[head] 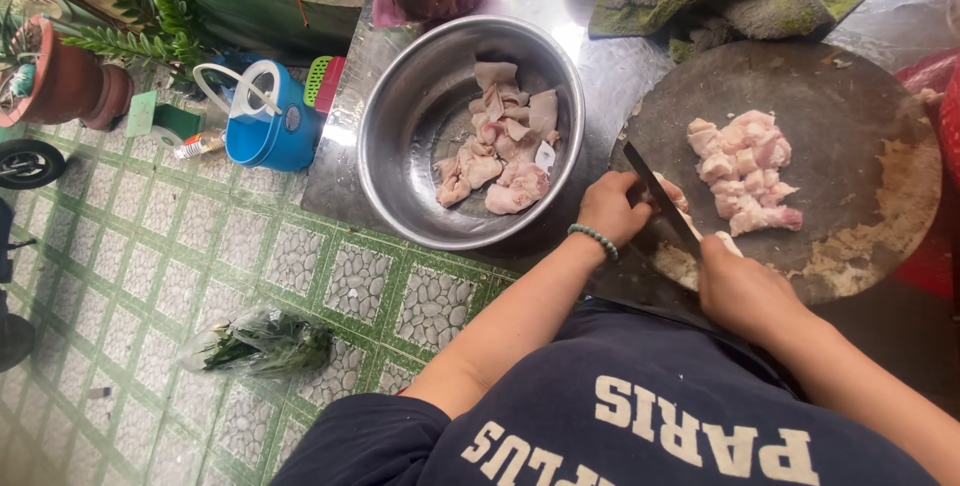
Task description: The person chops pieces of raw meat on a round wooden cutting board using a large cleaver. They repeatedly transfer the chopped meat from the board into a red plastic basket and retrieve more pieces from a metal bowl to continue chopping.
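**Raw meat being cut on a round board**

A steel desk is seen from above, and at its near right edge a large round wooden chopping board (pixel 830 146) is set, dark and worn, with pale scrapings smeared along its right rim. To the left of the board, toward the desk's near left corner, a wide steel bowl (pixel 400 146) is placed; uncut pale pink meat slabs (pixel 495 141) are piled in it. On the board's middle, a heap of cut meat cubes (pixel 745 171) is gathered (pink, fatty, wet-looking, roughly even in size).

At the board's near left edge a knife (pixel 660 196) is held by the right hand (pixel 745 291), whose grip is clenched round the handle, the dark blade angled up and to the left. The left hand (pixel 612 208) is curled over a meat piece (pixel 672 194) just beside the blade, mostly hidden by fingers and steel; a green bead bracelet (pixel 595 238) is worn at that wrist.

The step in hand is judged to be slicing. The next cut would call for fingertips kept tucked back from the edge and the slippery piece pinned firmly.
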